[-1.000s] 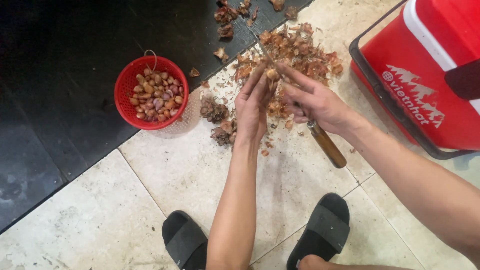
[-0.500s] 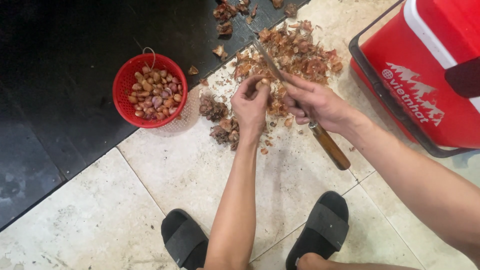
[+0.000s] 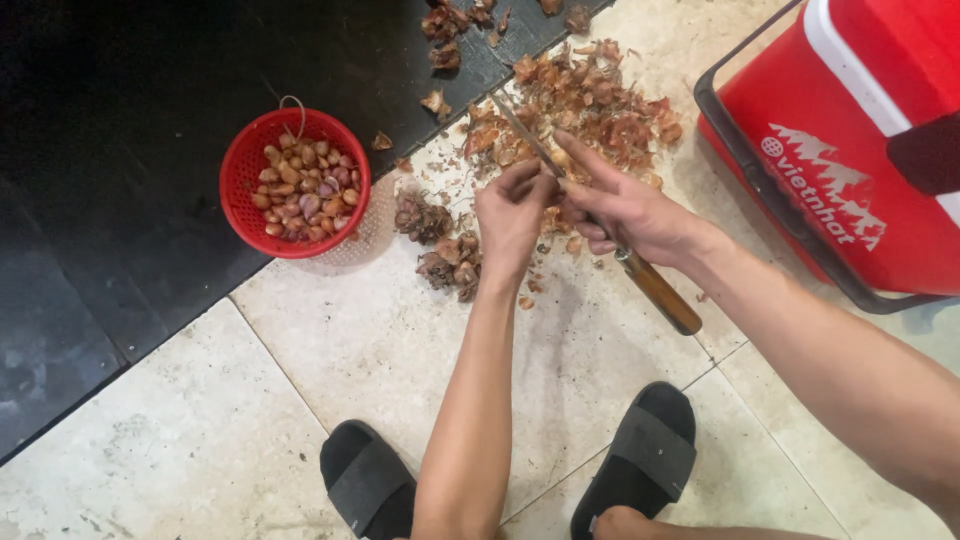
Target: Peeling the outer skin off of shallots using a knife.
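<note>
Pinching a small shallot in the left hand, now lifted off the floor since a moment ago, with the right hand clamped around the wooden-handled knife above the peel pile, suggesting peeling continues beside the red basket.

A red cooler box with a white printed logo, perhaps a sticker, stands at right.

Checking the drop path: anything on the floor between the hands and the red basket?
Mostly open tile. A small clump of peel scraps lies on the floor between the left hand and the red basket. The right hand holds the knife on the far side.
</note>
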